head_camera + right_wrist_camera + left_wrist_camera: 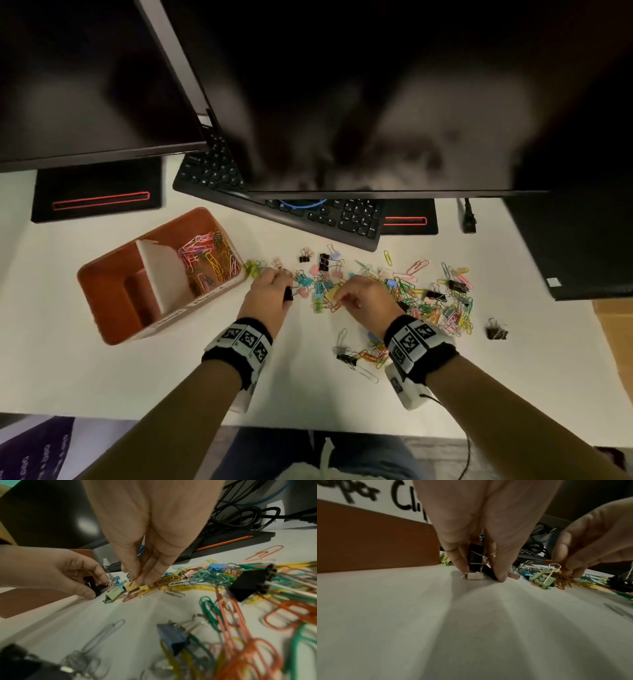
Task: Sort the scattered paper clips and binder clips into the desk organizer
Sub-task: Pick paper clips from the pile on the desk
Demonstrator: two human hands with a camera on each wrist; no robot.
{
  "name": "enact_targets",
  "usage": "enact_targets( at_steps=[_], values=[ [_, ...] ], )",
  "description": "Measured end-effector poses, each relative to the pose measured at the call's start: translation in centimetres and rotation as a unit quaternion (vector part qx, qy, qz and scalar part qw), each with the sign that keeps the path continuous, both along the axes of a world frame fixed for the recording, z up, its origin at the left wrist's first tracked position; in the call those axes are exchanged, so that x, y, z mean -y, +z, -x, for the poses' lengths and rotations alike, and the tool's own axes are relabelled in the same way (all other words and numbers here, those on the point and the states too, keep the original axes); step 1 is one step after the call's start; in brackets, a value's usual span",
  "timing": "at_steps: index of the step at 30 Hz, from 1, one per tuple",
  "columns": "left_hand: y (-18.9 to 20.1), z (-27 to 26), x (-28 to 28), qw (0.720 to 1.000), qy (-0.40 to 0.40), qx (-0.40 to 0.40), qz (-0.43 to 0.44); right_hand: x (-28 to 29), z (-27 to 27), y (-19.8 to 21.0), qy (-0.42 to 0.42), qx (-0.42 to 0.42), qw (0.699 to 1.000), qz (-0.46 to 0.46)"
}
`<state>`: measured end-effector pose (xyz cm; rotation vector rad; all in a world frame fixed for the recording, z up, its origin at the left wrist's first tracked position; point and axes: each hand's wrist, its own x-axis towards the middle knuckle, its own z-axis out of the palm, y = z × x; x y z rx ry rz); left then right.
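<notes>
Both forearms fill the bottom of the head view, wristbands on. From here I see my left hand (270, 291) curled round a black binder clip (288, 293) at the left edge of the scattered clips (428, 301), which are strewn to the right across the white desk (102, 377). My right hand (363, 301) is bent down into the middle of the heap, fingertips pinching at something orange and yellow. The desk organizer (113, 301) stands just left of my left hand, its long axis running away to the upper right; the far compartment is already heaped with paper clips (209, 260), and the near ones look empty. So I judge the left hand the nearer one, with a short carry leftward over the rim.

Left wrist view: thumb and fingers (458, 561) clamp the black clip upright on the desk, a small white clip (473, 576) touching its foot. The organizer wall rises beside it, with a handwritten label I can read only in part; the head view does not show this lettering legibly.

Right wrist view: my fingertips (145, 578) are closed on an orange paper clip (133, 582) lying over a yellow binder clip (131, 586). Whether they hold one or both I cannot tell
</notes>
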<state>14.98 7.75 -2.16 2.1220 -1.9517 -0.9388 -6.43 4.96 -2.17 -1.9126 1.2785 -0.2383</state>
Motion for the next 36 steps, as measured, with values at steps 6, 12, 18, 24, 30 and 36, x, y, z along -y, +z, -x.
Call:
enact_targets(
  at_steps=[6, 12, 18, 24, 30, 36],
  values=[
    [0.9, -1.0, -2.4, 0.995, 0.067, -0.076, 0.017, -0.6, 0.6, -0.4, 0.041, -0.005, 0.999, -0.005],
    [0.5, -1.9, -4.2, 0.996, 0.071, -0.058, 0.017, -0.4, 0.2, -0.6, 0.09, -0.044, 0.995, 0.002],
    [0.9, -0.2, -2.9, 0.997, 0.002, 0.069, 0.024, -0.4, 0.4, -0.4, 0.093, -0.104, 0.99, 0.013],
    [1.2, 1.6, 0.3, 0.993, 0.042, 0.101, -0.044, -0.8, 1.0, 0.2, 0.09, -0.127, 0.988, 0.014],
    [0.7, 2.1, 2.6, 0.994, 0.068, 0.079, -0.042, -0.5, 2.4, 0.6, 0.075, -0.074, 0.994, -0.029],
    [0.3, 1.5, 2.4, 0.995, 0.091, 0.047, -0.021, -1.3, 2.1, 1.8, 0.167, -0.051, 0.982, -0.073]
  ],
)
